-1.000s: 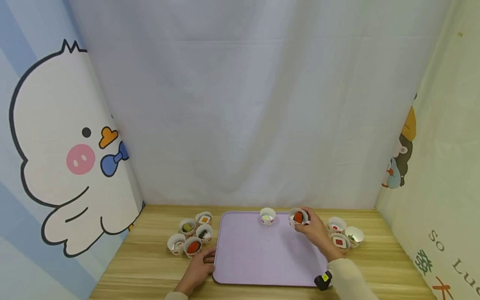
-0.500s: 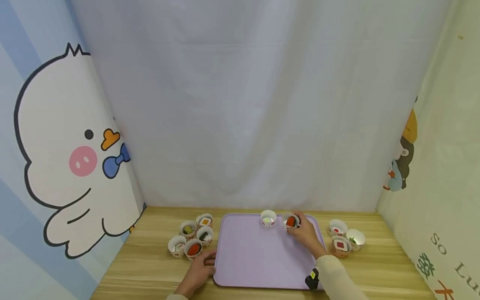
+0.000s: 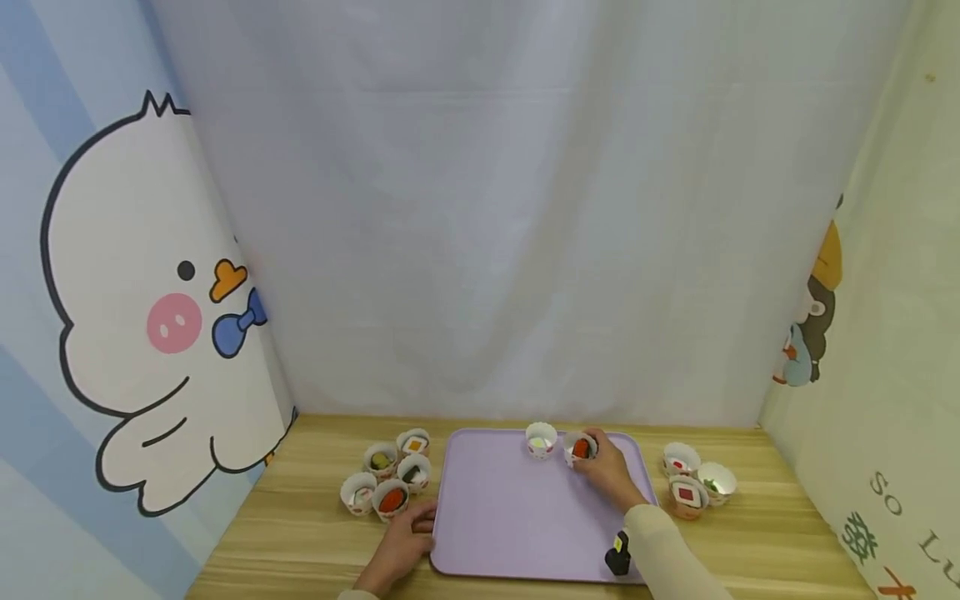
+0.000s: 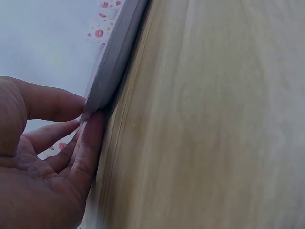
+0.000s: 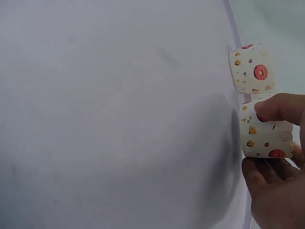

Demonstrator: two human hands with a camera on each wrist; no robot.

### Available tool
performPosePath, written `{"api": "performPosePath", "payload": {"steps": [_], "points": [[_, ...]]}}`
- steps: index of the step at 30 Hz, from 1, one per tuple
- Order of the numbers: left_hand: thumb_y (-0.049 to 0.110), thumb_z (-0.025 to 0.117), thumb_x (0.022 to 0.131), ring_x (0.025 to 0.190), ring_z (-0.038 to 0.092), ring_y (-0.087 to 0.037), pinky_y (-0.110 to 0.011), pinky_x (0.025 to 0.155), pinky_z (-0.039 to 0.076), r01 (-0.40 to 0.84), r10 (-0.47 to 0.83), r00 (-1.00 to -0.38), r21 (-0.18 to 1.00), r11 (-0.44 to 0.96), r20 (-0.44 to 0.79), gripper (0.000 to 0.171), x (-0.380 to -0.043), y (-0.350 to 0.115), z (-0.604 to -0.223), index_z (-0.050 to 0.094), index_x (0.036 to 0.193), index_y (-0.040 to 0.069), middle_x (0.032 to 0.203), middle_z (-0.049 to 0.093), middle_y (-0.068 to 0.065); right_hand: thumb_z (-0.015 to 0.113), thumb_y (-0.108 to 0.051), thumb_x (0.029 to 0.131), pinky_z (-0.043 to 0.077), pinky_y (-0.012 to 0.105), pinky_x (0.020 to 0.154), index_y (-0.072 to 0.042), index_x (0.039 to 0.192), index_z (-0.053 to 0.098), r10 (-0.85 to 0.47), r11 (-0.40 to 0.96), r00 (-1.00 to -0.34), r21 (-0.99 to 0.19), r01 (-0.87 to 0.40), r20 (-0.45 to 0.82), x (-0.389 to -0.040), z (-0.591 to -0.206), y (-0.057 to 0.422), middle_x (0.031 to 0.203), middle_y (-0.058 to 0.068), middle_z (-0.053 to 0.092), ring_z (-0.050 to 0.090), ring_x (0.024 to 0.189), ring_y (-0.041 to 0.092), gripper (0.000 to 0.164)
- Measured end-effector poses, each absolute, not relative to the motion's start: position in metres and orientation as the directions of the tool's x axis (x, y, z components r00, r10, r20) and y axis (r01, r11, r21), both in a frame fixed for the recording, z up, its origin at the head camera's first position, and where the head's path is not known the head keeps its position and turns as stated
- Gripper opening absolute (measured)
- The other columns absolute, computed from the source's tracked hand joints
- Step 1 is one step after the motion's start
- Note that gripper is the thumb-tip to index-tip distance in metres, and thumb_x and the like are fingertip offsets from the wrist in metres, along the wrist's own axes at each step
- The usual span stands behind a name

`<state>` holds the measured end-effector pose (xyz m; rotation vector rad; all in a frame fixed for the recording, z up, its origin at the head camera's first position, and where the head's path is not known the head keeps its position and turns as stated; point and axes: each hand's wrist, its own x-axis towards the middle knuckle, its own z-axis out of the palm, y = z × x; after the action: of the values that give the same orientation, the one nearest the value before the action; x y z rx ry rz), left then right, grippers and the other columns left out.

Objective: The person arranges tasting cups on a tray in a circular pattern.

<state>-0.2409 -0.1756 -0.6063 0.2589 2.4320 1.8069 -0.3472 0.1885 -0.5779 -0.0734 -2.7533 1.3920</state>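
Observation:
In the head view a lilac tray (image 3: 517,525) lies on the wooden table. My left hand (image 3: 401,546) is at its left edge; the left wrist view shows thumb and fingers pinching the tray's rim (image 4: 109,67). Over the tray's back right part, my right hand (image 3: 609,471) grips a patterned paper cup (image 5: 267,136) with a red-topped, dark-sided piece of sushi (image 3: 581,449) inside. Just left of it stands another paper cup (image 3: 541,440) holding something pale green and white. Whether the gripped cup's base touches the tray is hard to tell.
Left of the tray several paper cups (image 3: 358,493) cluster, filled with toy-like sushi pieces. Three more cups (image 3: 685,497) stand to the right. A black device (image 3: 618,553) is at my right wrist, above the tray's front. A pale curtain (image 3: 480,250) hangs behind the table.
My right hand has carried the red-topped sushi's cup leftward and down, close beside the other cup on the tray. The left hand stays at the tray's edge. The head view has shifted slightly.

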Motion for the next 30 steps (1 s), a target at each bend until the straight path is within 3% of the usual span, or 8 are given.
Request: {"api": "performPosePath", "payload": {"steps": [9,18,25,30], "points": [[-0.012,0.057,0.071,0.105,0.063,-0.034,-0.021,0.075,0.053,0.076,0.204,-0.979,0.955,0.285,0.017,0.064,-0.24,-0.173,-0.608,0.046,0.133,-0.019,0.12,0.06,-0.032,0.071,-0.008,0.08,0.046,0.05,0.096,-0.001,0.137,0.047,0.037,0.607,-0.999,-0.794,0.026,-0.004,-0.348,-0.58,0.186,0.13,0.026,0.059,0.057,0.113,0.035,0.062],[-0.011,0.058,0.071,0.105,0.063,-0.035,-0.022,0.076,0.053,0.073,0.202,-0.979,0.952,0.296,0.012,0.064,-0.242,-0.176,-0.606,0.046,0.134,-0.018,0.121,0.061,-0.031,0.074,-0.008,0.076,0.047,0.049,0.094,0.001,0.137,0.045,0.023,0.614,-1.0,-0.789,0.022,-0.01,-0.352,-0.575,0.182,0.125,0.026,0.061,0.058,0.109,0.034,0.068],[-0.01,0.059,0.072,0.106,0.062,-0.034,-0.023,0.076,0.053,0.053,0.193,-0.981,0.952,0.303,-0.007,0.064,-0.242,-0.175,-0.605,0.047,0.135,-0.016,0.122,0.06,-0.03,0.079,-0.003,0.072,0.041,0.054,0.104,0.002,0.149,0.027,-0.041,0.611,-0.999,-0.791,-0.018,-0.01,-0.351,-0.567,0.184,0.144,0.032,0.044,0.05,0.125,0.043,0.093],[-0.011,0.058,0.072,0.107,0.062,-0.036,-0.025,0.077,0.053,0.046,0.183,-0.983,0.948,0.314,-0.013,0.064,-0.242,-0.175,-0.606,0.046,0.135,-0.017,0.122,0.059,-0.03,0.081,-0.007,0.074,0.04,0.058,0.104,0.0,0.151,0.027,-0.055,0.61,-0.998,-0.792,-0.022,-0.014,-0.346,-0.557,0.188,0.147,0.031,0.04,0.044,0.131,0.048,0.094]]}}
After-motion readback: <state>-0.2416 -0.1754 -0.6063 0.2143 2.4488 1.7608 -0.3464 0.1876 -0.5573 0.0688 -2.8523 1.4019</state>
